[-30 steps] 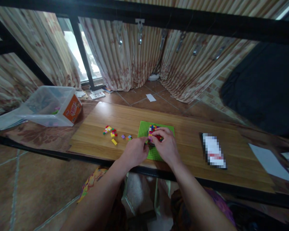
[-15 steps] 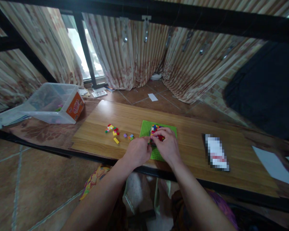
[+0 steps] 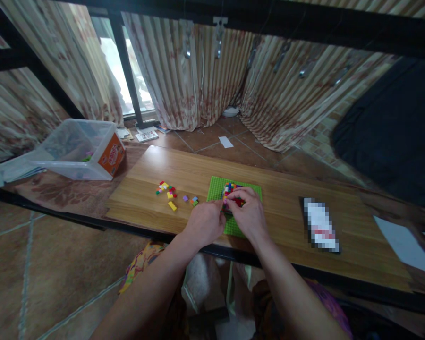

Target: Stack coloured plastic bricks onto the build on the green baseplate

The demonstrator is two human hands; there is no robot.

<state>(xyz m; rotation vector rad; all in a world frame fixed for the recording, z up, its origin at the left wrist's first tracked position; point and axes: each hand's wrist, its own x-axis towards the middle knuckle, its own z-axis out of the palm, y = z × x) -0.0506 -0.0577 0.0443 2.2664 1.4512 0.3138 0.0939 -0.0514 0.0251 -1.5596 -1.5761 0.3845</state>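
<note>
On the wooden board lies a green baseplate (image 3: 216, 186) carrying a block of many-coloured toy bricks (image 3: 230, 189). My left hand (image 3: 206, 222) is closed at the left side of this block, its fingertips against the bricks. From the right, my right hand (image 3: 250, 212) reaches over the block, its thumb and index finger pinched together at the near left corner. Something pinkish shows at these fingertips, too small to name. Both hands cover much of the block's near side. Left of my hands lie several loose bricks (image 3: 172, 206), yellow, red, purple and other colours.
A clear plastic bin (image 3: 74, 165) with an orange label stands at the far left. To the right lies a dark-edged flat object with a pixelated face (image 3: 320, 224), and beyond it a white sheet (image 3: 403, 241). Curtains (image 3: 212, 75) hang behind a dark bar (image 3: 269, 23).
The whole view has shifted slightly. Both hands stay at the brick block, with only a slight movement of the right fingertips. The loose bricks lie as before.
</note>
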